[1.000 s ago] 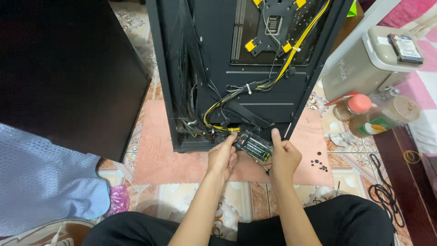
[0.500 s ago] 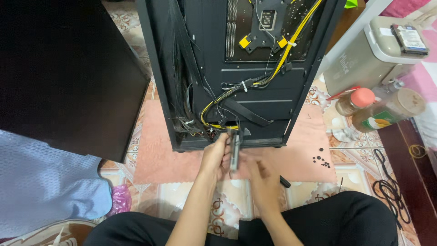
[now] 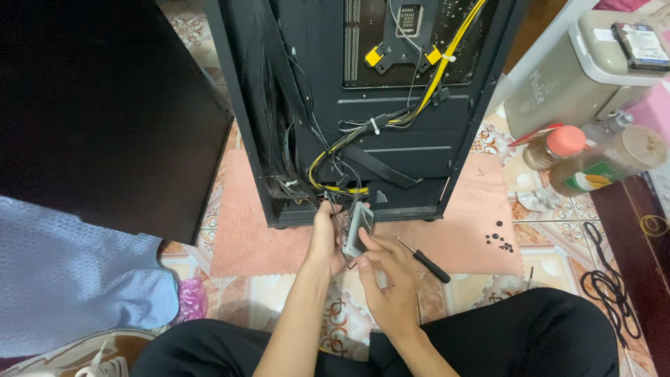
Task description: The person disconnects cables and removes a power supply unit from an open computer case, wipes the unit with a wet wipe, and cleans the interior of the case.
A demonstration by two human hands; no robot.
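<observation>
A black computer case (image 3: 419,153) lies open on a pink mat, with yellow and black cables (image 3: 335,174) bundled inside near its lower edge. My left hand (image 3: 326,234) is at the case's bottom opening, gripping a small grey drive (image 3: 359,228) that is turned on edge. My right hand (image 3: 387,276) is just below it, fingers touching the drive's lower side. A black-handled screwdriver (image 3: 426,262) rests on the mat right beside my right hand.
A black side panel (image 3: 105,105) stands at the left. Several small black screws (image 3: 499,241) are scattered on the pink mat (image 3: 237,237). Bottles (image 3: 600,164) and a beige appliance (image 3: 579,77) are at the right; a coiled black cable (image 3: 611,293) is on the floor.
The drive came out of the case and turned from flat to on edge. My right hand dropped lower toward me, then rose back to the drive. The screwdriver now lies visible on the mat.
</observation>
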